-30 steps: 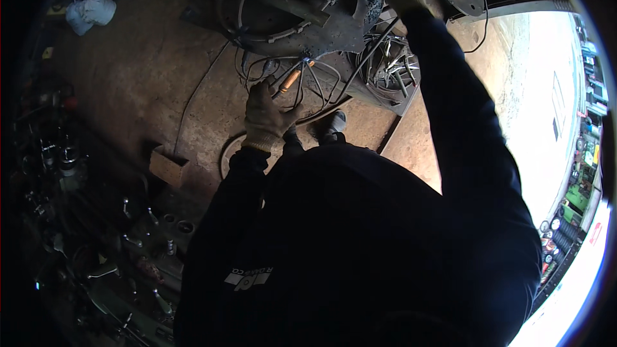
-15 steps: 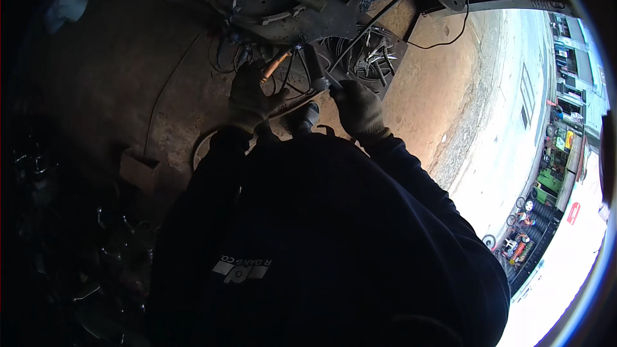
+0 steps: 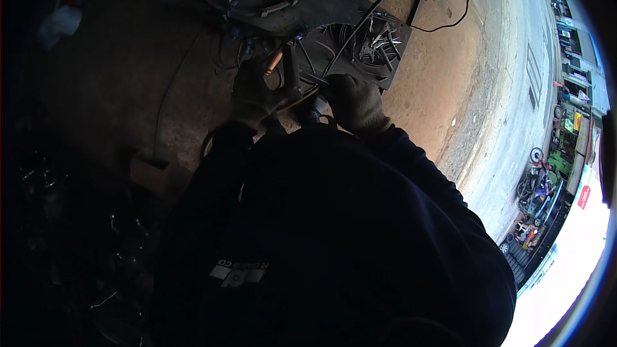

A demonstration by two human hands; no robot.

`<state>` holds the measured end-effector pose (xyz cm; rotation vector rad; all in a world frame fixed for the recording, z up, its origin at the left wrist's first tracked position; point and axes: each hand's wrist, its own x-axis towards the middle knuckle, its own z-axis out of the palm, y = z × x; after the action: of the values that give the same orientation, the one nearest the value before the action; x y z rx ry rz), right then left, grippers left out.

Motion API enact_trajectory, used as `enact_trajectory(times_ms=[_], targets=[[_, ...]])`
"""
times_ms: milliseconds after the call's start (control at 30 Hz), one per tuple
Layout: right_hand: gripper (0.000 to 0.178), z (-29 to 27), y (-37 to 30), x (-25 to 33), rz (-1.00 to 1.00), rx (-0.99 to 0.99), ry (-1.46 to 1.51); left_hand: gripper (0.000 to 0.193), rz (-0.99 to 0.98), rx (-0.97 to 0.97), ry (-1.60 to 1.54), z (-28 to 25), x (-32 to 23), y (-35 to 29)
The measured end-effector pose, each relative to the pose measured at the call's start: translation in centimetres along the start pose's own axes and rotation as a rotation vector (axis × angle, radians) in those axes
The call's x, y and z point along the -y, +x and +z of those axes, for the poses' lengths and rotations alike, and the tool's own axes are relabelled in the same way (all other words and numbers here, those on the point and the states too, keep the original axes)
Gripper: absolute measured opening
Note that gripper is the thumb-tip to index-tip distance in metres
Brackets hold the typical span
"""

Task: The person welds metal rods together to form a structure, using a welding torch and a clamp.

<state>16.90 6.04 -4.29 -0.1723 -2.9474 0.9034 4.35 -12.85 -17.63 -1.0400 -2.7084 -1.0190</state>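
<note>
My left hand (image 3: 252, 97), in a dark work glove, is closed around the lower end of an orange handle (image 3: 274, 63); what the handle belongs to is hidden. Its thumb reaches toward a dark flat bar (image 3: 290, 67) standing between my hands. My right hand (image 3: 355, 103), gloved too, is closed on a thin metal strip (image 3: 313, 78), perhaps a blade or file, whose tip points left at the bar's lower part. A thin pale rod or hose (image 3: 297, 104) runs below the bar from the left hand toward the right. Deep shadow hides most of the fingers.
A large dark metal frame (image 3: 270, 13) with round plates stands just beyond my hands. Behind the right hand, a pile of metal scraps (image 3: 379, 45) lies on a dark sheet. A black cable (image 3: 369, 16) crosses it. A box (image 3: 148, 173) sits on the left floor; a road (image 3: 501, 109) lies right.
The dark bar now stands closer to my left hand. My right hand has shifted slightly left with the metal strip, its tip now at the bar. The view has tilted a little.
</note>
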Motion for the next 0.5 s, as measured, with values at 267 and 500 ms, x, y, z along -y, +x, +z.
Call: enact_trajectory(times_ms=[267,500], targets=[[0.026,1.1,0.9,-4.1,-0.08,-0.076,-0.118,0.081,-0.154,0.111,-0.16,-1.0,-0.5,0.3],[0.015,0.5,0.7,-2.7,-0.098,0.012,0.109,0.083,-0.14,0.165,-0.076,-0.7,-0.4,0.1]])
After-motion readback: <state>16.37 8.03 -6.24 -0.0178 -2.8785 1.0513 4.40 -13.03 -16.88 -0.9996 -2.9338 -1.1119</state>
